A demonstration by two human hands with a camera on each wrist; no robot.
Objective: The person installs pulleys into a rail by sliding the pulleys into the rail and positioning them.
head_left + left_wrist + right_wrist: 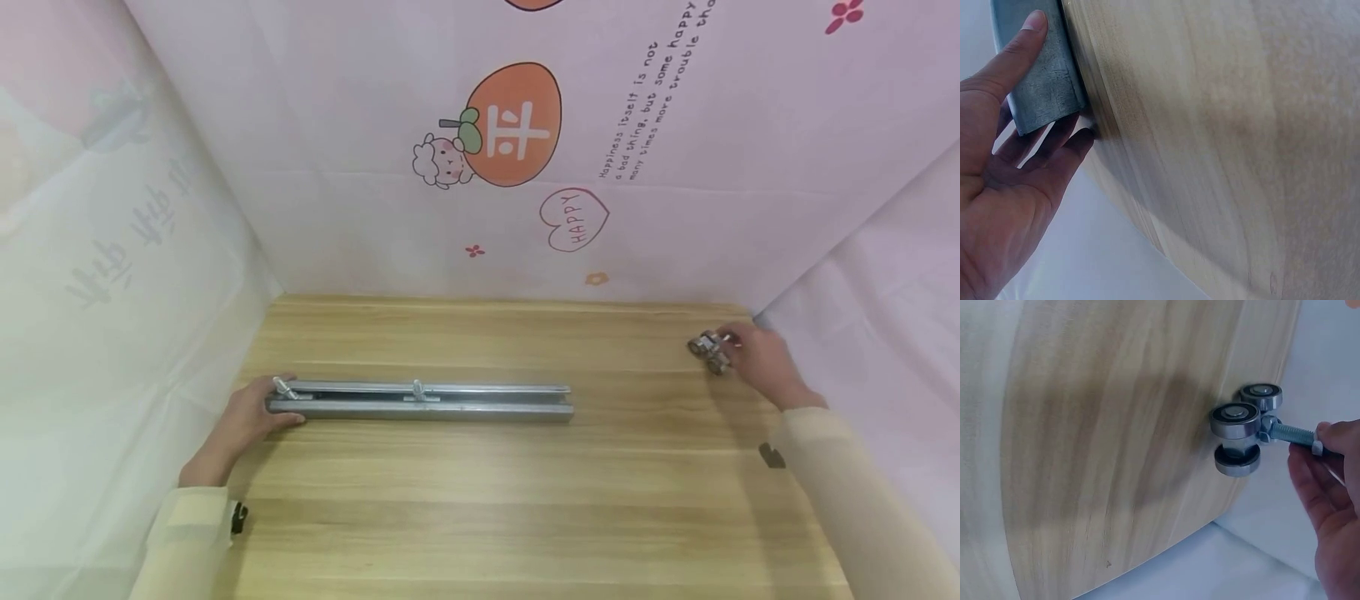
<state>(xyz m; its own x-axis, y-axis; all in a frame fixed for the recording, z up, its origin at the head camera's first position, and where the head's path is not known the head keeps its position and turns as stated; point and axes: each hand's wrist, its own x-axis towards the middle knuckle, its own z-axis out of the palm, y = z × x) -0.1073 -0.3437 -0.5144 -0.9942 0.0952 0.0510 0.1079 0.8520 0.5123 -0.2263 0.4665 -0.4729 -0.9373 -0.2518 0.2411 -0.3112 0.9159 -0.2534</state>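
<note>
A long metal channel rail (487,410) lies lengthwise on the wooden table, its open slot facing up. Two bolts stick up from the slot, one bolt (418,389) near the middle and another bolt (284,387) by the left end. My left hand (249,410) grips that left end; in the left wrist view the thumb lies along the rail's side (1050,87) and the fingers go behind it. At the far right, my right hand (767,360) pinches a roller trolley (707,350) by its threaded bolt (1297,435). The trolley's bearing wheels (1235,419) point away from the hand.
The wooden table (480,508) ends at a printed white cloth (360,233) behind. More cloth hangs at the left and right sides, close to both forearms. A dark band or clip (238,517) sits at the left sleeve.
</note>
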